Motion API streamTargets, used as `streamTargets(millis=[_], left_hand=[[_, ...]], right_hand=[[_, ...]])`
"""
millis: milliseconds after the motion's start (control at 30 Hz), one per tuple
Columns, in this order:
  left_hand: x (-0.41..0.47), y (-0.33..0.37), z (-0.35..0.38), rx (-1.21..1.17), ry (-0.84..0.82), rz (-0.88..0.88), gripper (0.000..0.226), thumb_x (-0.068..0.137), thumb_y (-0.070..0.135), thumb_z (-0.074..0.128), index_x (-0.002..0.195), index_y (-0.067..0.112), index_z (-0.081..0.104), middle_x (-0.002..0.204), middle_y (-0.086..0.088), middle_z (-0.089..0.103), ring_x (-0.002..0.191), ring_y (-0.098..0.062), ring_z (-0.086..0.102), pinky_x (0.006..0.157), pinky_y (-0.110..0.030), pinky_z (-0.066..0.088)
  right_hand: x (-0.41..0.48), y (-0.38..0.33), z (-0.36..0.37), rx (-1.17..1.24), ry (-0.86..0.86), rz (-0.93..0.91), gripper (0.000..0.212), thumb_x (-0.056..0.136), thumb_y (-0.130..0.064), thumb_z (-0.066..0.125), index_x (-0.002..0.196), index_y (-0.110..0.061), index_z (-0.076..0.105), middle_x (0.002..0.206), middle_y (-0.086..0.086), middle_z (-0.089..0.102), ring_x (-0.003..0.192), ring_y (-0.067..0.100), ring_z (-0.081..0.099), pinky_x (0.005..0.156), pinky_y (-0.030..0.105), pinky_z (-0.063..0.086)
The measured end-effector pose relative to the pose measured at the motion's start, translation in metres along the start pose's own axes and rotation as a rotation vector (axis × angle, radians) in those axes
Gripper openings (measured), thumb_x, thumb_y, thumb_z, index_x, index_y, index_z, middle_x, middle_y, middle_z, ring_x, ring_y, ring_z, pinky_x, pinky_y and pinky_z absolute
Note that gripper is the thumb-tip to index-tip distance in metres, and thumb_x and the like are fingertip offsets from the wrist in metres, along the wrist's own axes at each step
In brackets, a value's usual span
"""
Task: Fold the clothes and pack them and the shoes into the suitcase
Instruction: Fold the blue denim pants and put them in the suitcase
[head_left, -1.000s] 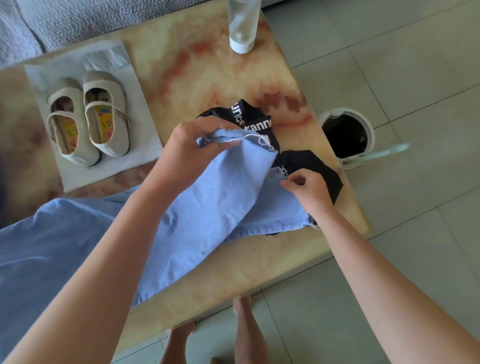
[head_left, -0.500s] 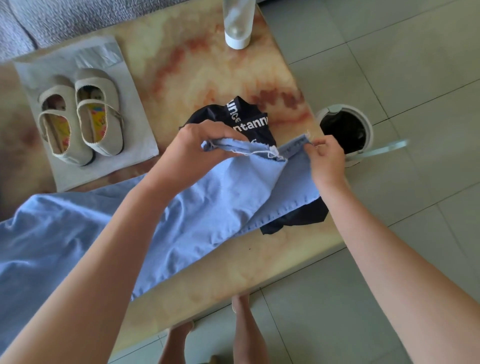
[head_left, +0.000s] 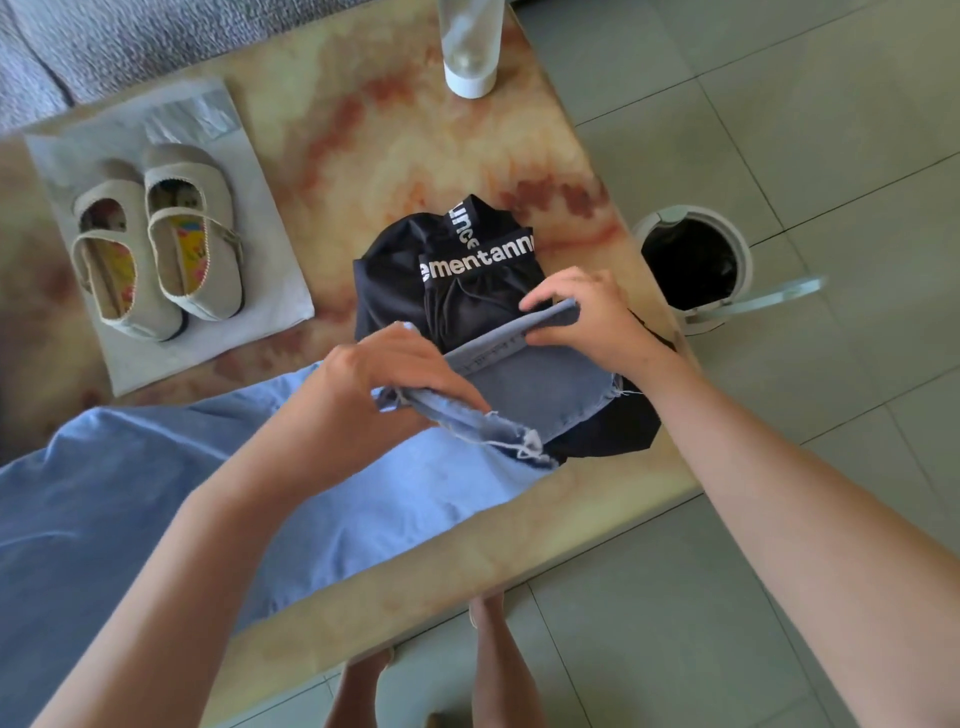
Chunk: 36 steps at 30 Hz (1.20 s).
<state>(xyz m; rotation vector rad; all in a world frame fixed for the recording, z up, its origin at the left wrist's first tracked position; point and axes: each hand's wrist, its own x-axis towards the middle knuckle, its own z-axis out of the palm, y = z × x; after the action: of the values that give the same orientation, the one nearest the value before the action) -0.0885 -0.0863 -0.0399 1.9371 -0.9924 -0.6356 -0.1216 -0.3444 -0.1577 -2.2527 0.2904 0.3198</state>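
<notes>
A clear bottle with a white base (head_left: 470, 52) is cut off at the frame's top, and light blue frayed-hem denim trousers (head_left: 156, 509) run out of view at left. White lettering on a crumpled black garment (head_left: 395, 291) partly reads "ementann". The left hand (head_left: 374, 384) fingers grip a frayed hem; the right hand (head_left: 587, 317) fingers pinch a folded denim edge above the black garment on the marbled tabletop (head_left: 389, 130).

Marbled worktop (head_left: 363, 130): grey sheet (head_left: 270, 270) far left w/ pair of shoes (head_left: 156, 249) on it, clear bottle (head_left: 470, 47) at far edge, black garment (head_left: 395, 280) near right end, blue jeans (head_left: 130, 493) across near-left, overlapping black garment.
</notes>
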Motion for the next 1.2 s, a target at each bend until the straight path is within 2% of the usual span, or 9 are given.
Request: streamTargets(millis=[133,233,333,433,567,733,900,1000,1200], left_hand=[[-0.018,-0.003,-0.002,0.000,-0.019,-0.007,0.016,0.084,0.028,0.059,0.088,0.028,0.075,0.078,0.008,0.066,0.078,-0.018,0.058,0.074,-0.031,0.046],[-0.030,0.002,-0.006,-0.013,-0.014,0.022,0.016,0.085,0.024,0.060,0.089,0.032,0.073,0.079,0.014,0.064,0.078,-0.009,0.057,0.079,-0.018,0.042],[-0.038,0.017,-0.009,-0.011,0.014,0.023,0.017,0.082,0.023,0.061,0.090,0.029,0.074,0.079,0.020,0.061,0.080,-0.006,0.056,0.078,-0.012,0.040],[-0.039,0.032,-0.009,-0.011,0.028,0.058,0.015,0.085,0.025,0.061,0.090,0.029,0.075,0.080,0.016,0.061,0.081,-0.008,0.055,0.077,-0.016,0.042],[-0.030,0.022,0.006,0.054,0.100,0.094,0.018,0.083,0.012,0.066,0.091,0.026,0.075,0.081,0.011,0.064,0.081,-0.013,0.056,0.080,-0.024,0.043],[-0.006,-0.007,0.042,0.044,0.277,-0.099,0.027,0.075,0.003,0.064,0.093,0.021,0.075,0.082,0.009,0.065,0.080,-0.008,0.053,0.077,-0.014,0.039],[0.030,-0.031,0.080,0.041,0.323,-0.193,0.026,0.076,0.007,0.063,0.098,0.018,0.073,0.086,0.004,0.069,0.081,-0.013,0.056,0.072,-0.026,0.043],[0.039,-0.044,0.090,-0.059,0.358,-0.267,0.030,0.076,0.003,0.069,0.104,0.013,0.067,0.098,0.000,0.067,0.090,-0.010,0.056,0.074,-0.016,0.045],[0.013,-0.098,0.065,0.000,0.352,-0.360,0.064,0.069,0.012,0.083,0.126,0.009,0.053,0.127,-0.004,0.054,0.118,-0.016,0.047,0.098,-0.017,0.031]], right_hand=[[0.000,-0.014,0.001,0.141,0.008,0.065,0.004,0.080,-0.030,0.072,0.077,-0.029,0.070,0.078,-0.012,0.067,0.084,0.002,0.055,0.090,0.039,0.038],[0.002,-0.029,-0.010,0.493,0.257,0.191,0.009,0.087,-0.022,0.067,0.086,-0.014,0.070,0.073,-0.002,0.061,0.067,0.006,0.054,0.068,0.019,0.042],[0.018,-0.023,-0.016,0.514,0.512,0.341,0.025,0.085,-0.018,0.062,0.067,-0.002,0.056,0.063,0.004,0.041,0.060,0.014,0.038,0.058,0.027,0.029],[0.030,-0.017,-0.014,0.213,0.306,0.442,0.010,0.088,-0.019,0.057,0.079,-0.015,0.057,0.070,0.004,0.048,0.070,0.019,0.045,0.060,0.028,0.032],[0.022,-0.031,-0.014,0.042,0.382,0.292,0.031,0.091,-0.027,0.059,0.119,-0.014,0.062,0.117,-0.001,0.055,0.118,0.018,0.046,0.102,0.028,0.036],[-0.022,-0.058,-0.008,0.527,0.110,0.238,0.034,0.102,-0.031,0.041,0.102,-0.009,0.066,0.096,0.007,0.072,0.082,0.016,0.066,0.080,0.025,0.050],[-0.062,-0.057,-0.015,0.551,-0.204,0.199,0.059,0.082,-0.068,0.047,0.114,-0.021,0.065,0.106,-0.006,0.072,0.101,0.007,0.066,0.082,0.019,0.050],[-0.064,-0.050,-0.010,0.421,-0.285,0.145,0.043,0.074,-0.030,0.080,0.113,-0.029,0.064,0.108,-0.012,0.069,0.105,0.001,0.062,0.088,0.016,0.047],[-0.040,-0.034,0.004,0.083,0.060,0.112,0.035,0.083,0.010,0.051,0.088,-0.020,0.068,0.086,-0.003,0.070,0.081,0.009,0.062,0.068,0.017,0.044]])
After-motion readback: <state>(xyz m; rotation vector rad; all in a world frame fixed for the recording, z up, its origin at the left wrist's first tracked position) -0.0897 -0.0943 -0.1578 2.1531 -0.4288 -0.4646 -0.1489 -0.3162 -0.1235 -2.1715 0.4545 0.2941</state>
